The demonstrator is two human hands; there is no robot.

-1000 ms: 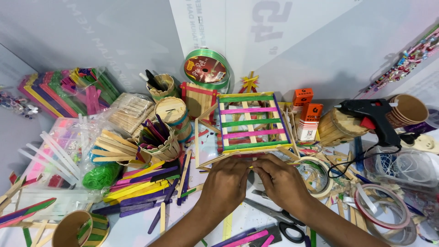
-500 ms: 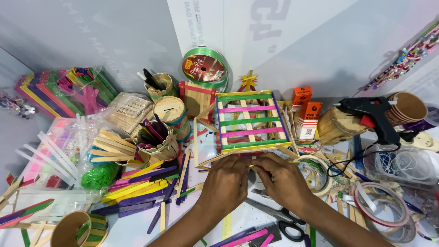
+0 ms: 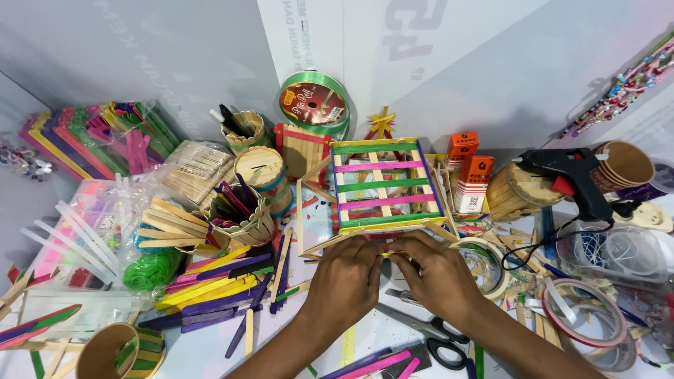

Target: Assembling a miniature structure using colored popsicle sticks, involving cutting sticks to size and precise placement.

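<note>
A frame of craft sticks [image 3: 382,184] with green, pink and plain rungs lies tilted on the table's middle. My left hand [image 3: 345,278] and my right hand [image 3: 430,270] meet at its near edge, fingertips pinching the plain bottom stick together. The exact contact point is hidden under my fingers. Black-handled scissors [image 3: 428,335] lie just under my right wrist.
Loose coloured sticks [image 3: 210,277] spread at the left, beside stick-covered cups [image 3: 242,210]. A green ribbon spool [image 3: 314,103] stands at the back. A black glue gun [image 3: 572,175], tape rolls [image 3: 586,319] and small orange boxes [image 3: 472,179] crowd the right side.
Both hands stay at the frame's near edge. The frame has shifted only slightly; the fingers have closed a little tighter together.
</note>
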